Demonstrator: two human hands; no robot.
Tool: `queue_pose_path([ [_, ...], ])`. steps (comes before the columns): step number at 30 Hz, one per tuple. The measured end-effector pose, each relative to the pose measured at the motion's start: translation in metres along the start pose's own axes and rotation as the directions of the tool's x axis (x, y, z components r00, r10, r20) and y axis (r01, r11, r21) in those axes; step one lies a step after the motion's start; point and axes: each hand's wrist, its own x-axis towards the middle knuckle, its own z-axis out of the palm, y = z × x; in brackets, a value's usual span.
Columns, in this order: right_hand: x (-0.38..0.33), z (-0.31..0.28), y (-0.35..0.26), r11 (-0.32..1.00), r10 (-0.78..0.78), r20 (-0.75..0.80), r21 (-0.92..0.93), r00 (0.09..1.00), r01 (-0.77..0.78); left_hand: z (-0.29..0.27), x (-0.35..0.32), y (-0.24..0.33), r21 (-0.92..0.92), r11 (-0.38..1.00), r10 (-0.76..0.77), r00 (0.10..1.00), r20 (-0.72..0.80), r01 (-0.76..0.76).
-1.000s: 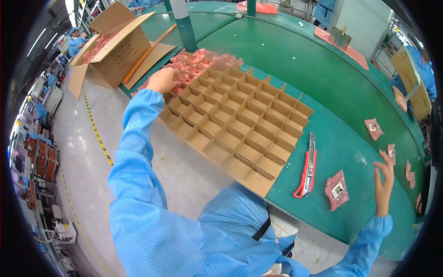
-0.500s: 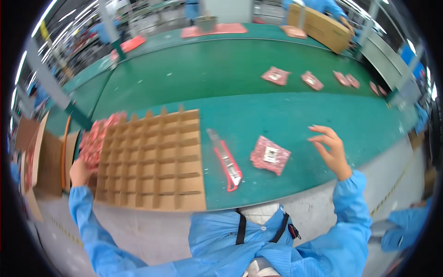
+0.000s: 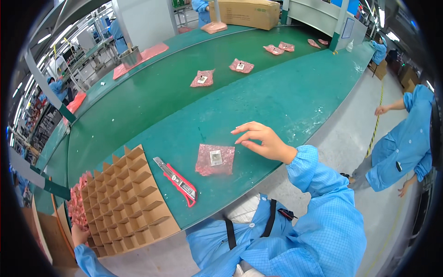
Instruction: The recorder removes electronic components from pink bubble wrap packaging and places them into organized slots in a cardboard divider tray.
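My right hand (image 3: 265,141) hovers open over the green table, thumb and fingers apart with nothing between them. Just left of its fingertips lies a pink bubble-wrap pouch (image 3: 226,154) with a white label. Further left is a red utility knife (image 3: 180,181), its blade end pointing away from me. At the lower left my left hand (image 3: 80,234) is curled at the corner where a cardboard divider grid (image 3: 150,217) meets a cluster of pink bubble-wrap pouches (image 3: 76,203); what its fingers hold is hidden. The divider's visible cells show only brown cardboard.
Several pink pouches (image 3: 202,78) are spread along the darker green conveyor belt (image 3: 138,99) beyond the table. A large carton (image 3: 244,14) stands at the far side. On the right a person in a blue coat (image 3: 401,143) stands near the table. An open carton (image 3: 55,235) is at lower left.
The view has swung to the right, so the table and its things appear further left. My right hand now appears closer to the pouch, still open. My left hand stays by the divider's corner.
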Motion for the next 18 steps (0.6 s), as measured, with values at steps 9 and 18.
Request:
queue_pose_path([
  [9, 0.000, 0.003, 0.010, 0.999, 0.014, -0.024, 0.031, 1.000, -0.014, -0.017, 0.008, -0.008, -0.028, 0.998, -0.050, 0.993, 0.109, 0.053],
  [18, 0.008, 0.011, -0.040, 0.990, -0.107, 0.023, 0.093, 0.994, 0.104, -0.089, -0.058, 0.101, -0.699, 0.701, -0.003, 0.979, -0.203, -0.143],
])
